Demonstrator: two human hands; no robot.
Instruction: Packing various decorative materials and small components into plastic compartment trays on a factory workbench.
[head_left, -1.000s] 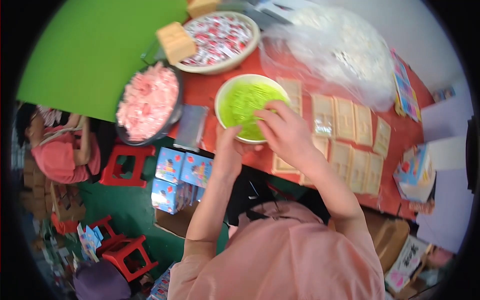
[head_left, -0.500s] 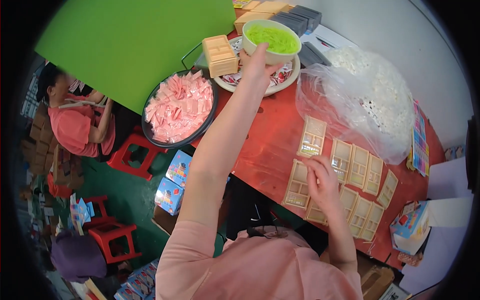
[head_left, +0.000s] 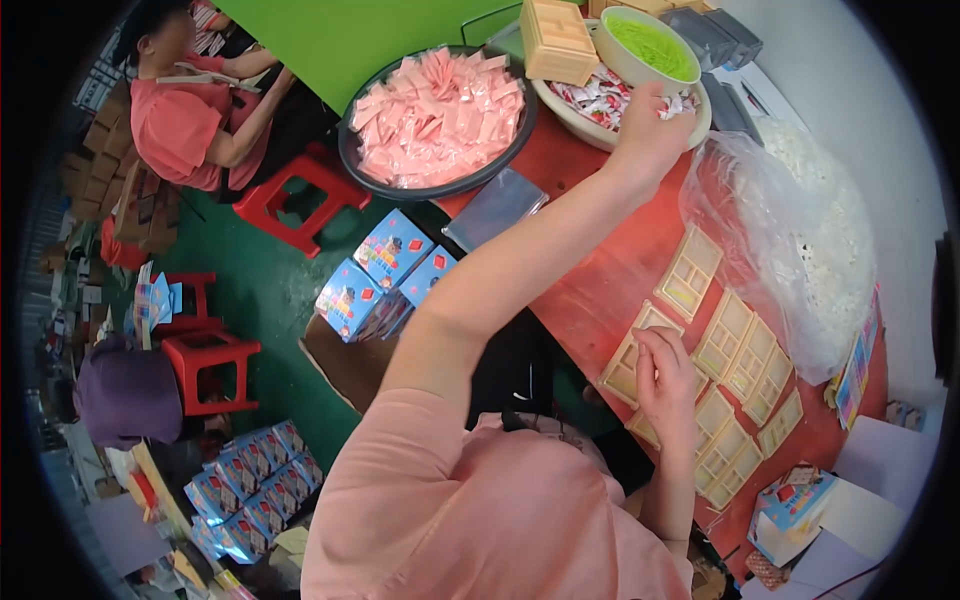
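Note:
My left hand [head_left: 655, 128] reaches over the near rim of a white basin [head_left: 575, 127] of small red-and-white packets; its fingertips are down among them and hidden. A pale bowl of bright green shreds [head_left: 655, 50] rests on the basin's far right part, apart from my hand. At its left stands a stack of cream plastic compartment trays [head_left: 560, 42]. My right hand [head_left: 665, 380] hovers over cream compartment trays [head_left: 722, 335] laid in rows on the red table. Its fingers are curled against the thumb; whatever they hold is too small to make out.
A black tub of pink packets [head_left: 440, 120] stands left of the basin. Beyond the trays lies a clear bag of white filler [head_left: 800, 240]. Blue printed boxes [head_left: 390, 255] sit in a carton at my left. Farther left are red stools [head_left: 300, 200] and a seated person [head_left: 190, 120].
My left hand has let go of the green-filled bowl, now on the basin, and moved down to the packets. The view has turned, shifting things rightward. My right hand stays over the trays.

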